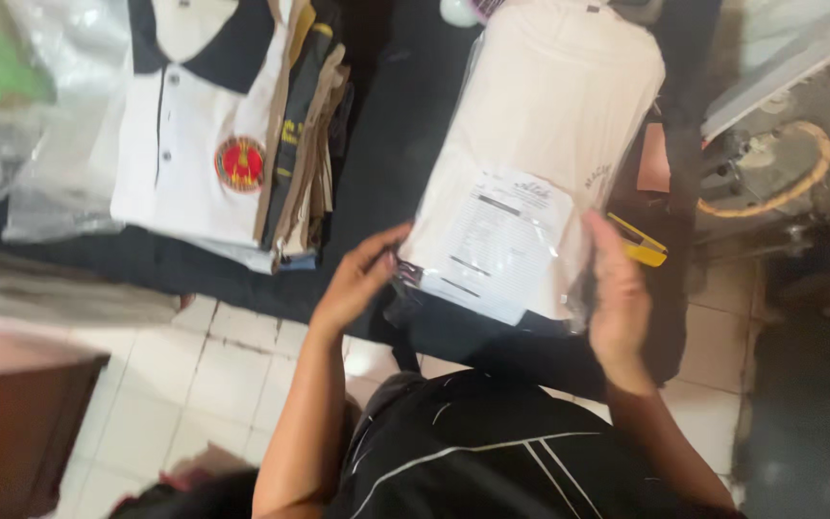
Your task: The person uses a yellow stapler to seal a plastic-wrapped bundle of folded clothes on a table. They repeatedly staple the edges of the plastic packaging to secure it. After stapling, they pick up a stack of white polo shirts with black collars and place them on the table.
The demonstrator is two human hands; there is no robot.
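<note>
A folded cream shirt in a clear plastic bag (549, 125) lies on a dark cloth-covered table (386, 163), with a white printed paper sheet (503, 240) inside at its near end. My left hand (355, 281) pinches the bag's near-left corner. My right hand (619, 298) presses flat against the bag's near-right edge. Both hands grip the open end of the bag.
A stack of folded shirts (213, 125), white with a dark collar and a red round emblem on top, lies to the left. Crumpled clear plastic (40, 125) sits far left. A yellow stapler-like tool (641, 242) lies by my right hand. White tiled floor (213, 375) shows below.
</note>
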